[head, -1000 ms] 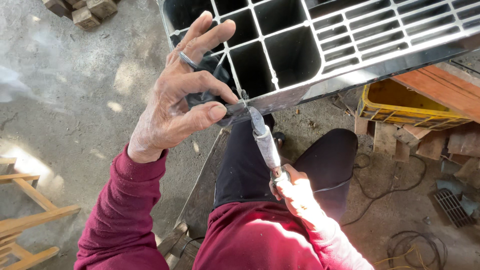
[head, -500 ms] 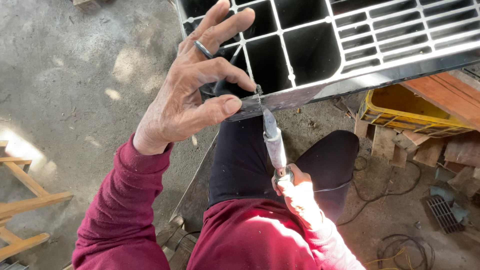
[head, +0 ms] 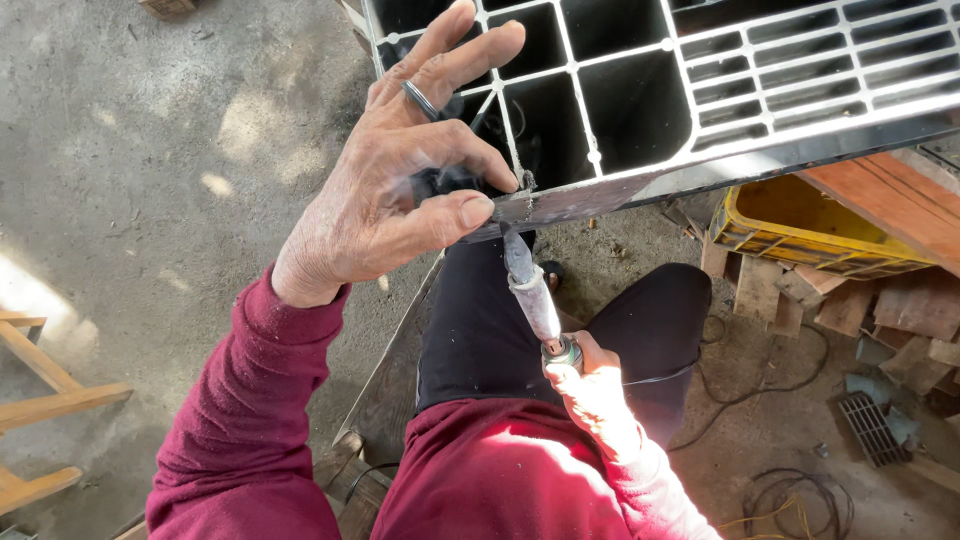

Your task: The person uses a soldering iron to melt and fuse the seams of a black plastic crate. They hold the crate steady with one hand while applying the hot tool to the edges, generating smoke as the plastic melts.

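2 hands work at the lower edge of a metal grille (head: 700, 90), whose top and right side run out of the picture, so its full shape cannot be told. The left hand (head: 400, 190) clenches the grille's flat dark rim, thumb pressed along the underside and fingers curled over the top into a square opening; a dark ring sits on 1 finger, and the palm hides the corner it holds. The right hand (head: 590, 385) is closed around the butt of a torch (head: 530, 285), a grey, dusty, tapering rod that slants up to meet the rim just beside the thumb; its tip is hard to make out against the metal. The grille has pale thin bars, large square cells at left and narrow slots at right. Below lie black trousers and red sleeves. At right, a yellow crate (head: 800, 225), stacked wood scraps (head: 880, 310) and loose cables (head: 780, 500) crowd the floor; at left, bare rough concrete (head: 150, 180) gives open room, with a wooden frame (head: 40, 400) cut off at the edge.
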